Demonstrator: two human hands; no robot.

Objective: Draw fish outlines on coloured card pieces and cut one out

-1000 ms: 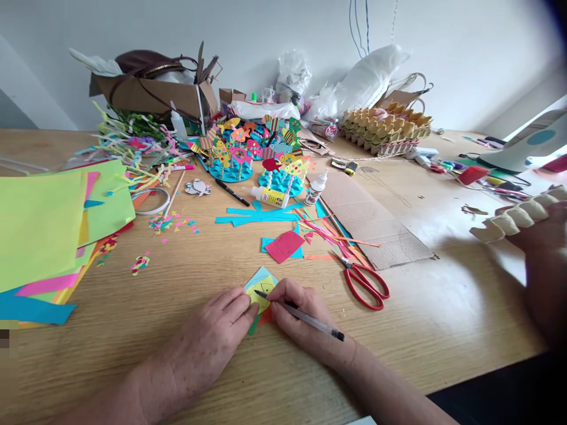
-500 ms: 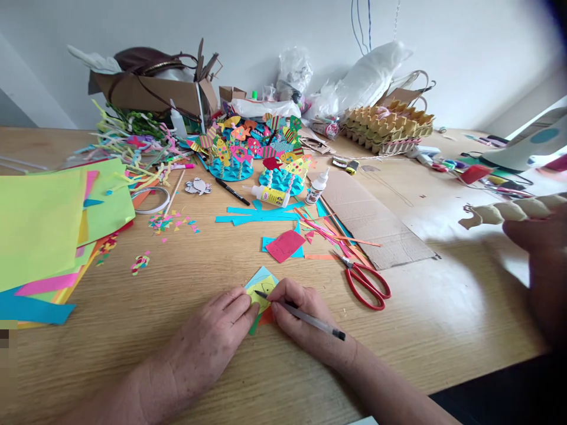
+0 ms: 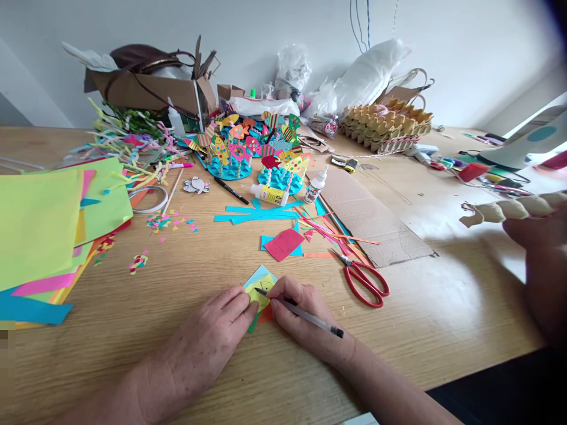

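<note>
A small yellow paper (image 3: 260,290) with a dark line drawing lies on blue, green and orange slips near the table's front. My left hand (image 3: 221,316) holds its left edge, thumb and fingers closed against the paper. In my right hand (image 3: 305,310) is a ballpoint pen (image 3: 312,317), gripped near the tip, which rests on the drawing. Just beyond are a red paper piece (image 3: 284,244) and blue paper strips (image 3: 254,213). Red-handled scissors (image 3: 365,283) lie to the right of my right hand.
Coloured sheets (image 3: 39,224) are stacked at left. Paper fish decorations (image 3: 234,156), glue bottles (image 3: 316,186) and a cardboard sheet (image 3: 372,218) sit farther back. At right, another person's hand (image 3: 538,242) holds an egg-carton strip (image 3: 514,209).
The view has shifted very slightly. Both my hands, the pen and the paper keep almost the same positions.
</note>
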